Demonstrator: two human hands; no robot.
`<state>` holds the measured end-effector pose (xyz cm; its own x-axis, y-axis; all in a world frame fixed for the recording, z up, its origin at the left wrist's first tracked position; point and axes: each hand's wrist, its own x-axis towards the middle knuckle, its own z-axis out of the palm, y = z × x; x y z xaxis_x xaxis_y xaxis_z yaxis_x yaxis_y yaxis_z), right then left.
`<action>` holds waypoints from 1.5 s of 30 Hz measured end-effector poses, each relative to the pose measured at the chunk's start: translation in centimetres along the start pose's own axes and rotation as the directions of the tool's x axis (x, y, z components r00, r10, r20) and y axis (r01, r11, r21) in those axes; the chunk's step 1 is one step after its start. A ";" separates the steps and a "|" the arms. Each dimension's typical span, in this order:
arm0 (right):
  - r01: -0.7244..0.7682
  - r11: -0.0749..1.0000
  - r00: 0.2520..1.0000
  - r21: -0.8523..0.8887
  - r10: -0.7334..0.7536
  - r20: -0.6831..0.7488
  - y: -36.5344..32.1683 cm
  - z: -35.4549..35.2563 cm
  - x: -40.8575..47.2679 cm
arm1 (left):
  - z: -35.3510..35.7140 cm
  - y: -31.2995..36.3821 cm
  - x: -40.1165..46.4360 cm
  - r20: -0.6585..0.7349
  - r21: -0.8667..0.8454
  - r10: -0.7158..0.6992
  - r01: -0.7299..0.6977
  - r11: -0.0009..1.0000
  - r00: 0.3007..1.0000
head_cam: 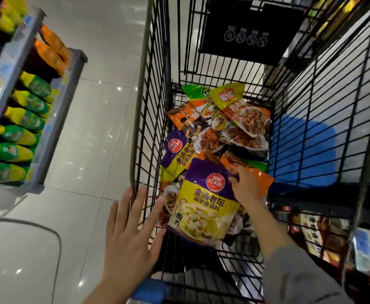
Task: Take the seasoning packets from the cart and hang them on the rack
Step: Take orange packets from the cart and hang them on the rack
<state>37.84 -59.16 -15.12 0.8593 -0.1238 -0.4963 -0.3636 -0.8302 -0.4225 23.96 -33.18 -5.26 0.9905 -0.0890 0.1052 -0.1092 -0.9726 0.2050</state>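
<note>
Far left: a store shelf (37,119) carries rows of green-and-yellow bottles (24,132) lying with caps pointing outward, and orange pouches (52,49) at its far end. A glossy tiled floor (96,119) separates the shelf from the cart.

Left hand (131,233): fingers straight and spread, palm facing the left side wall of the black wire cart (155,88) near its near-left corner. The fingertips lie at the wall's top rail; actual contact cannot be confirmed. The hand holds nothing.

Cart interior: seasoning packets (221,128) lie in a loose overlapping pile across the basket floor, from the far end to the near end. The uppermost near item is a purple-and-yellow packet (203,207), tilted, with a red round logo near its top. A second purple packet (177,152) lies against the left wall. Orange and green packets occupy the far end.

Right hand (248,189): reaches inside the cart, fingers loosely extended, resting on an orange packet (265,178) just beside the right edge of the purple-and-yellow packet. Whether the fingers pinch any packet cannot be told. A grey sleeve (293,275) covers the forearm.

Right of the cart: blurred packaged goods (368,255) sit near the near-right corner.
</note>
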 end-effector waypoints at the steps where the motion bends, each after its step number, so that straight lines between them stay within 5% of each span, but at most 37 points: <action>1: 0.015 1.000 1.000 0.023 -0.015 -0.014 -0.3 -0.4 -1.1 | 0.0 0.0 0.0 0.002 0.003 0.004 -0.004 1.000 1.000; 4: 0.054 0.993 0.998 0.103 -0.058 0.037 -1.9 -1.6 -4.7 | -0.2 0.2 -0.1 0.015 -0.011 0.011 -0.011 1.000 1.000; 8: 0.127 0.991 0.980 -0.033 -0.120 0.157 -2.5 -3.2 -9.6 | -0.9 0.9 -0.1 0.031 0.027 -0.006 0.006 1.000 1.000; 13: 0.101 0.994 0.985 0.032 -0.104 0.140 1.1 -4.9 -16.0 | -0.8 3.8 3.5 0.017 -0.188 0.104 -0.099 0.977 0.994; 21: -0.069 0.997 0.994 -0.016 0.068 -0.090 3.8 -6.5 -12.6 | 8.8 7.6 15.4 0.374 -0.376 0.077 0.075 0.924 0.924; 29: -0.092 0.986 0.996 -0.137 0.090 -0.025 7.5 -5.5 -10.7 | 21.3 6.3 21.7 0.579 -0.089 0.145 -0.114 0.989 0.802; 33: 0.010 0.995 0.975 -0.104 -0.033 -0.220 9.2 -3.9 -10.9 | 25.4 5.1 20.3 0.714 0.055 0.087 -0.180 0.982 0.695; 38: 0.075 0.985 0.938 -0.154 -0.122 -0.325 9.3 -3.2 -10.1 | 25.6 3.5 18.9 0.681 0.014 0.136 -0.199 0.980 0.719; 42: 0.096 0.989 0.941 -0.111 -0.127 -0.314 8.4 -3.4 -10.4 | 23.6 4.0 19.0 0.713 0.064 0.128 -0.246 0.967 0.689; 45: 0.119 0.992 0.946 -0.046 -0.128 -0.297 8.1 -3.0 -10.6 | 23.4 4.3 18.6 0.674 0.038 0.127 -0.206 0.978 0.728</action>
<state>26.89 -66.25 -10.99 0.9664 -0.1723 -0.1906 -0.2413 -0.8634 -0.4432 43.90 -44.03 -25.15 0.7638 -0.3332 -0.5527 -0.3077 -0.9408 0.1420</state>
